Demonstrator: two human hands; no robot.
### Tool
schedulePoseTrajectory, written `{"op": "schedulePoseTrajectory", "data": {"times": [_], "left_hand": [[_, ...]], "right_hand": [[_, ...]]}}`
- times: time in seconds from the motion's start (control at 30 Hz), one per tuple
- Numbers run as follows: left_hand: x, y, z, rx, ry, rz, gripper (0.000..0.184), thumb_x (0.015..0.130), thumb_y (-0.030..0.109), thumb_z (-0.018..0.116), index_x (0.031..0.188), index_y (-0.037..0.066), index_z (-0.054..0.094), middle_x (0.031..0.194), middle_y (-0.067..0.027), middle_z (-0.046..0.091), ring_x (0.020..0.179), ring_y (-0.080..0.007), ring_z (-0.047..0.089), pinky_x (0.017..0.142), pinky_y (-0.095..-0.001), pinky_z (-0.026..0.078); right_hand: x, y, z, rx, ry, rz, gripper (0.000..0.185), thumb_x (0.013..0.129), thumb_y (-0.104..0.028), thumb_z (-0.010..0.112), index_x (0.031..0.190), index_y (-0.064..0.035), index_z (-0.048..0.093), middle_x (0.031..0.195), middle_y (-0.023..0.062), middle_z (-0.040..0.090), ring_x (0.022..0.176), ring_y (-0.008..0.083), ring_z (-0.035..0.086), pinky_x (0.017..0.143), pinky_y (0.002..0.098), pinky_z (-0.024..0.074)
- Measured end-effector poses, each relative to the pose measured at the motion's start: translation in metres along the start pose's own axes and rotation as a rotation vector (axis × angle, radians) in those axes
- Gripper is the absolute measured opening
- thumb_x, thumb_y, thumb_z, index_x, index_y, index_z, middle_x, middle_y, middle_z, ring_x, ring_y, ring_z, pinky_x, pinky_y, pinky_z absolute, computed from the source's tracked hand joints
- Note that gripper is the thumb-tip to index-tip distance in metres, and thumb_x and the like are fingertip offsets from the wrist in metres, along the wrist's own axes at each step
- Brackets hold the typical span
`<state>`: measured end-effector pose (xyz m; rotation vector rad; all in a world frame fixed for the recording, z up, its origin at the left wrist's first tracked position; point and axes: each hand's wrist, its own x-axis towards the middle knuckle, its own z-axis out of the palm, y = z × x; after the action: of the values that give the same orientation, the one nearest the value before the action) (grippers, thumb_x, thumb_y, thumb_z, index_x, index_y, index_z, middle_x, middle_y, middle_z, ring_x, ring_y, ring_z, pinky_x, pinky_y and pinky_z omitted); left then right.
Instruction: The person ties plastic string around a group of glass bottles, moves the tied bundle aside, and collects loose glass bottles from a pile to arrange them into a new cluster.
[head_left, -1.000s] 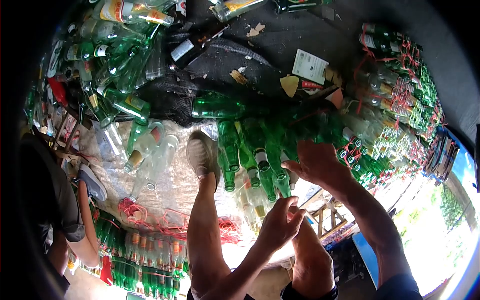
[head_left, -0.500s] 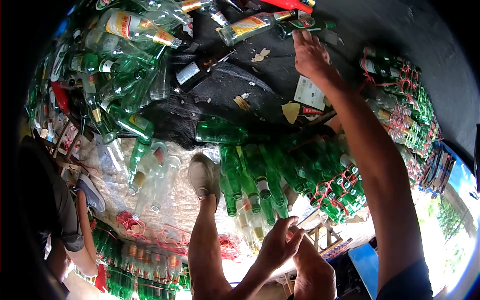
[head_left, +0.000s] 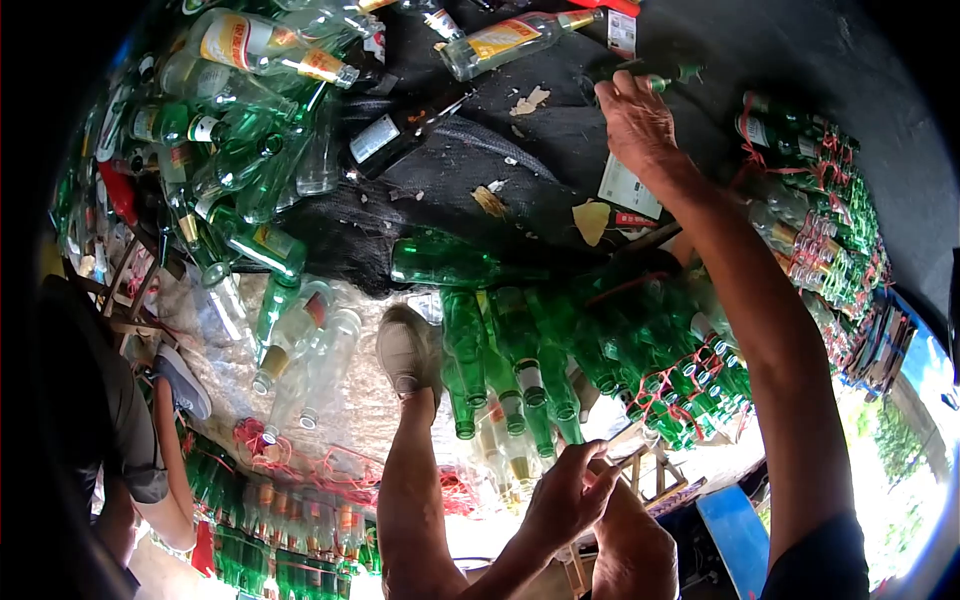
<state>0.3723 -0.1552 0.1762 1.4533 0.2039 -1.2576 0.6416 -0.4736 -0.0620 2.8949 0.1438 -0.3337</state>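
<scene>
My right hand [head_left: 640, 122] reaches to the far side of the dark cloth. Its fingers are closed over a dark green glass bottle [head_left: 660, 83], whose neck points right; part of the bottle is hidden by the fingers. My left hand [head_left: 570, 497] is beside my bent knee, loosely curled, with a gap between thumb and fingers and nothing visible in it. Just above its fingertips are the necks of green bottles [head_left: 520, 345] lying side by side by my shoe [head_left: 408, 350]. One more green bottle [head_left: 440, 264] lies crosswise behind them.
Mixed bottles are heaped [head_left: 235, 150] at the left. A clear bottle with a yellow label [head_left: 505, 45] and a brown bottle [head_left: 405, 130] lie on the dark cloth [head_left: 470, 180]. Bundles tied with red string [head_left: 810, 190] stand at the right. Another person [head_left: 110, 420] sits at the left.
My right hand has moved slightly right and closed on the green bottle, which has shifted with it. A white paper shows where the bottle's far side was. My left hand has barely moved.
</scene>
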Motion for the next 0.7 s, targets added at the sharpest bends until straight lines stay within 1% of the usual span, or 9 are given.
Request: {"op": "schedulePoseTrajectory", "data": {"times": [0.1, 0.2, 0.33, 0.47, 0.5, 0.53, 0.6, 0.63, 0.7], "left_hand": [[0.001, -0.002, 0.002, 0.021, -0.021, -0.011, 0.042, 0.097, 0.023, 0.072, 0.13, 0.002, 0.056, 0.116, -0.0192, 0.067, 0.082, -0.0301, 0.073, 0.074, -0.0401, 0.06], [0.0, 0.0, 0.0, 0.001, -0.042, -0.06, 0.043, 0.097, 0.023, 0.071, 0.131, 0.002, 0.056, 0.117, -0.0192, 0.067, 0.085, -0.0298, 0.073, 0.076, -0.0404, 0.059], [-0.001, 0.002, -0.002, -0.012, -0.049, -0.09, 0.044, 0.098, 0.024, 0.071, 0.133, 0.002, 0.056, 0.118, -0.0198, 0.067, 0.089, -0.0294, 0.073, 0.079, -0.0414, 0.059], [-0.002, 0.002, -0.001, -0.005, -0.061, -0.109, 0.044, 0.098, 0.023, 0.071, 0.132, 0.001, 0.056, 0.117, -0.0202, 0.067, 0.088, -0.0292, 0.074, 0.078, -0.0407, 0.059], [-0.001, 0.0, 0.001, -0.003, -0.067, -0.109, 0.043, 0.098, 0.023, 0.07, 0.131, 0.0, 0.056, 0.117, -0.0205, 0.067, 0.087, -0.0295, 0.074, 0.078, -0.0404, 0.06], [0.0, -0.001, 0.002, -0.003, -0.07, -0.104, 0.043, 0.098, 0.023, 0.07, 0.131, 0.0, 0.056, 0.117, -0.0206, 0.068, 0.087, -0.0296, 0.074, 0.077, -0.0404, 0.06], [0.0, -0.001, 0.003, -0.003, -0.073, -0.1, 0.043, 0.098, 0.023, 0.07, 0.131, 0.0, 0.056, 0.117, -0.0209, 0.068, 0.087, -0.0298, 0.074, 0.077, -0.0406, 0.06], [0.001, -0.001, 0.002, -0.018, -0.074, -0.104, 0.043, 0.098, 0.022, 0.07, 0.131, 0.0, 0.056, 0.117, -0.021, 0.068, 0.088, -0.0299, 0.074, 0.077, -0.0405, 0.06], [0.003, -0.001, 0.002, -0.003, -0.058, -0.093, 0.043, 0.098, 0.022, 0.07, 0.131, 0.0, 0.056, 0.117, -0.0212, 0.068, 0.087, -0.03, 0.074, 0.077, -0.0406, 0.059]], "right_hand": [[-0.003, 0.026, 0.021, -0.025, 0.19, 0.028, 0.062, 0.08, -0.006, 0.072, 0.138, -0.0205, 0.058, 0.14, 0.0063, 0.054, 0.128, 0.0299, 0.054, 0.095, 0.0461, 0.0519], [-0.011, 0.045, 0.045, -0.083, -0.041, -0.001, 0.058, 0.086, -0.011, 0.069, 0.142, -0.0205, 0.057, 0.144, 0.005, 0.052, 0.131, 0.03, 0.052, 0.1, 0.048, 0.048], [-0.026, 0.026, 0.048, -0.137, -0.133, 0.036, 0.056, 0.078, -0.002, 0.072, 0.131, -0.0163, 0.06, 0.129, 0.0081, 0.052, 0.124, 0.0308, 0.052, 0.097, 0.0435, 0.047], [-0.044, 0.018, 0.036, 0.021, -0.149, -0.036, 0.055, 0.075, -0.013, 0.08, 0.125, -0.017, 0.057, 0.124, 0.008, 0.051, 0.12, 0.0296, 0.052, 0.1, 0.0438, 0.0457], [-0.046, 0.011, 0.032, 0.073, -0.015, -0.15, 0.071, 0.066, -0.021, 0.089, 0.127, -0.013, 0.055, 0.118, 0.0109, 0.05, 0.115, 0.0351, 0.054, 0.098, 0.0445, 0.0487], [-0.049, 0.001, 0.03, 0.105, -0.176, -0.116, 0.068, 0.069, -0.019, 0.087, 0.128, -0.0121, 0.054, 0.119, 0.0125, 0.051, 0.114, 0.0381, 0.056, 0.099, 0.0456, 0.0487], [-0.058, -0.011, 0.047, 0.276, -0.103, -0.21, 0.067, 0.07, -0.018, 0.087, 0.128, -0.0114, 0.054, 0.122, 0.0137, 0.053, 0.115, 0.0384, 0.058, 0.1, 0.0459, 0.0491], [-0.064, -0.019, 0.055, 0.282, -0.095, -0.223, 0.064, 0.073, -0.009, 0.081, 0.13, -0.0112, 0.054, 0.125, 0.0141, 0.055, 0.119, 0.0375, 0.057, 0.101, 0.0469, 0.0487], [-0.074, -0.015, 0.058, 0.203, 0.031, -0.216, 0.065, 0.073, -0.002, 0.077, 0.132, -0.0121, 0.054, 0.124, 0.0137, 0.057, 0.119, 0.0369, 0.057, 0.101, 0.0472, 0.0486]]}}
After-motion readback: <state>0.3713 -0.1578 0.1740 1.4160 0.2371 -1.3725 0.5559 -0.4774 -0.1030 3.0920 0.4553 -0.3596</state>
